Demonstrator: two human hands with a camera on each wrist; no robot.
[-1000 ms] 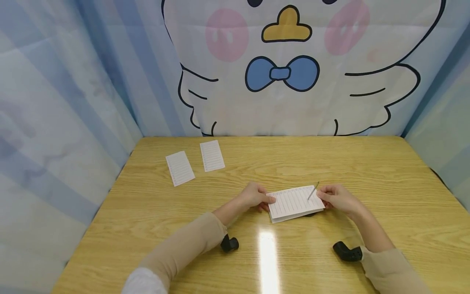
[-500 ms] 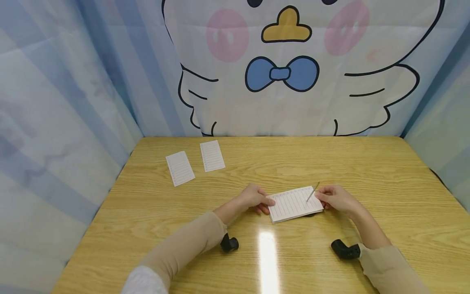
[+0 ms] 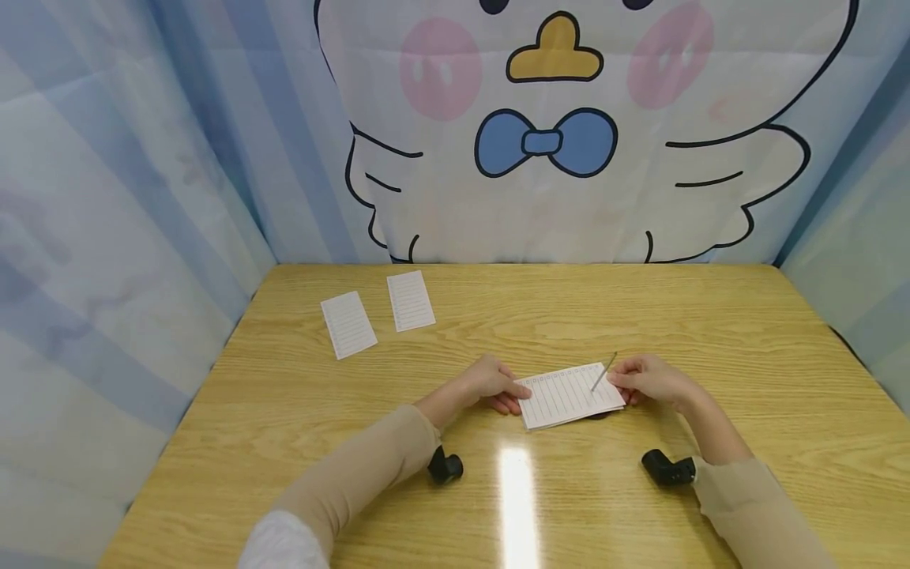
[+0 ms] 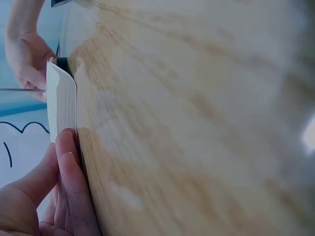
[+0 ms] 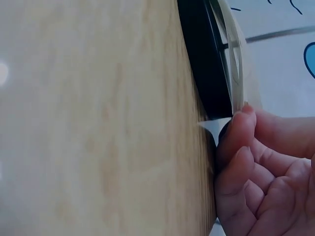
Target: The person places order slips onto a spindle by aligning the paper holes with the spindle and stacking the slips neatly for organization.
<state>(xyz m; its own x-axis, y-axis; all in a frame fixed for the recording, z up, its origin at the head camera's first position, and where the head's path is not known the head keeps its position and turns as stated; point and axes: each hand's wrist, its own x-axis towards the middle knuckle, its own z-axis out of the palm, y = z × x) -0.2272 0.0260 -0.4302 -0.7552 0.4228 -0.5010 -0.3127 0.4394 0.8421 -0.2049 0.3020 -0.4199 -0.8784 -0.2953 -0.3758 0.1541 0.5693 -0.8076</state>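
Head view: we've got left hand (image 3: 490,385) pinching the left end of the lined paper stack (image 3: 558,400), right hand (image 3: 652,381) pinching the right end, both closed with just paper between; stack sits right of centre, lower half. Thin metal spike (image 3: 609,365) runs up through it, black base (image 5: 204,59) below. Two loose cards (image 3: 411,302) on the bench (image 3: 569,490), left of centre.

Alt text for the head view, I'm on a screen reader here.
A person's left hand and right hand pinch opposite ends of a lined paper stack, with a thin spike rising through it and a dark base partly showing beneath. Farther left on the wooden table lie one loose lined sheet and another beside it, with a cartoon-printed curtain behind.
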